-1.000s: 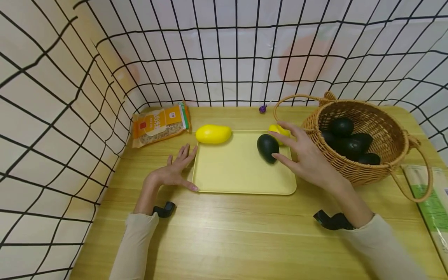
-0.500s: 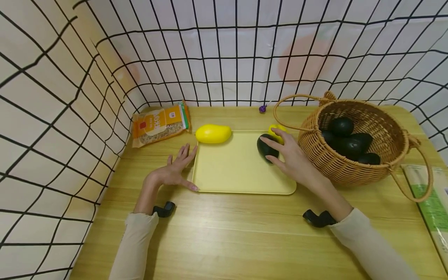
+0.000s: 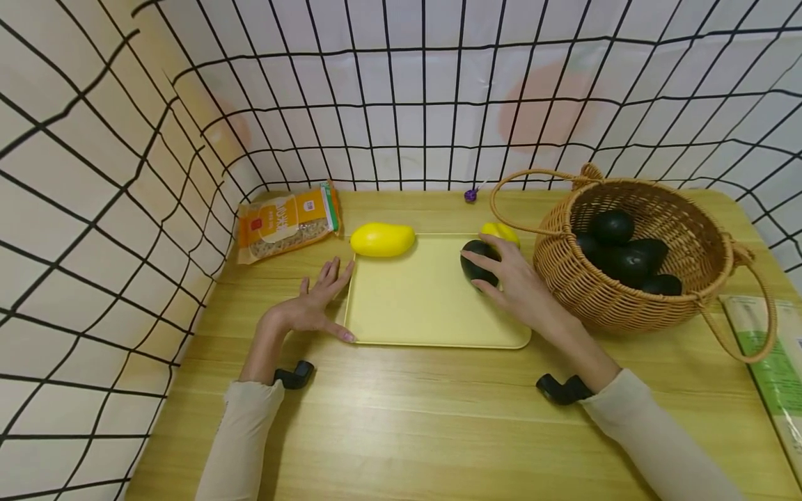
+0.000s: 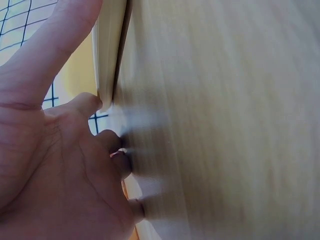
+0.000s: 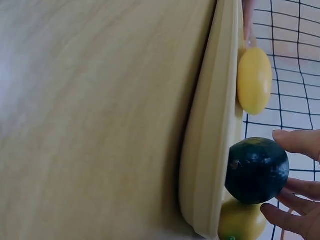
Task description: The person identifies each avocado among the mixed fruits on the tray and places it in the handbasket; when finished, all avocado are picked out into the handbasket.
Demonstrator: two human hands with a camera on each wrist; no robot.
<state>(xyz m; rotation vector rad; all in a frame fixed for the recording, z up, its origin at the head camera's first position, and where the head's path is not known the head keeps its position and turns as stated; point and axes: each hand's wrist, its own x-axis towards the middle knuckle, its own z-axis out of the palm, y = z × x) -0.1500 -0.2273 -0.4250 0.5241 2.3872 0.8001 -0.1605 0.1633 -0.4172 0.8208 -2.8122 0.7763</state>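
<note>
My right hand (image 3: 516, 282) is over a dark green, egg-shaped avocado (image 3: 474, 270) at the right of a pale yellow tray (image 3: 426, 306). Thumb and fingers curve around the avocado from opposite sides; the right wrist view shows the thumb tip at its upper edge and fingertips at its lower side. My left hand (image 3: 307, 306) rests spread at the tray's left edge, thumb at the near corner, index finger farther up that side. A yellow mango (image 3: 382, 240) lies across the tray's far left corner. A second yellow piece (image 3: 501, 232), partly hidden, sits at the far right corner.
A wicker basket (image 3: 601, 306) with several dark avocados (image 3: 629, 261) stands to the right, one handle reaching toward the tray. An orange food packet (image 3: 288, 223) lies back left. A green-and-white packet (image 3: 764, 355) lies far right. Black wire grid (image 3: 422, 104) rises behind.
My right hand has moved left and come down around the avocado, its fingers reaching across it. The avocado, tray and left hand stay where they were.
</note>
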